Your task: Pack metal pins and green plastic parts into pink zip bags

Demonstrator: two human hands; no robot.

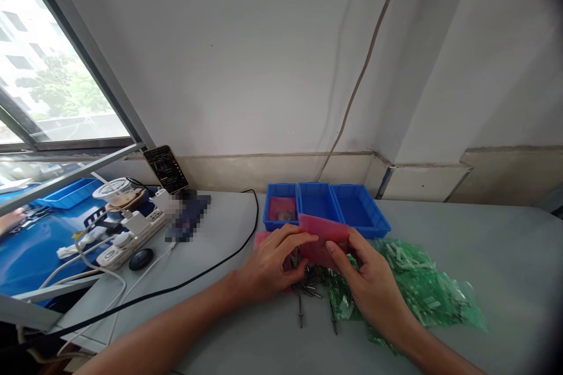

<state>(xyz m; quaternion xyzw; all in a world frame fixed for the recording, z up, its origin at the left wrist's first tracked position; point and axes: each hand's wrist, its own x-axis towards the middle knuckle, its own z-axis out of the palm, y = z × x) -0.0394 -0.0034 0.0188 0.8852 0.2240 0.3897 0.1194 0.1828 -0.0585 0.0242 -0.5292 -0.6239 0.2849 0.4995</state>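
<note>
A pink plastic bag (323, 237) is pinched along its right side by my right hand (373, 278), thumb in front. At the bag's left edge my left hand (272, 263) is curled, with slim metal parts (295, 256) showing between thumb and fingers; their exact kind is unclear. Beneath the hands lies a loose pile of small metal pins (313, 281). Two longer metal pieces, one a pin with a collar (301, 310), lie nearer me. More pink plastic (260, 238) shows behind my left hand.
Three blue bins (360, 211) stand by the wall; the left one holds a pink bag (282, 208) with metal parts. Green plastic bags (431, 287) lie right. A black cable (211, 269) crosses the table. Left are a power strip (132, 240), phone (166, 169) and another person's hand (11, 220).
</note>
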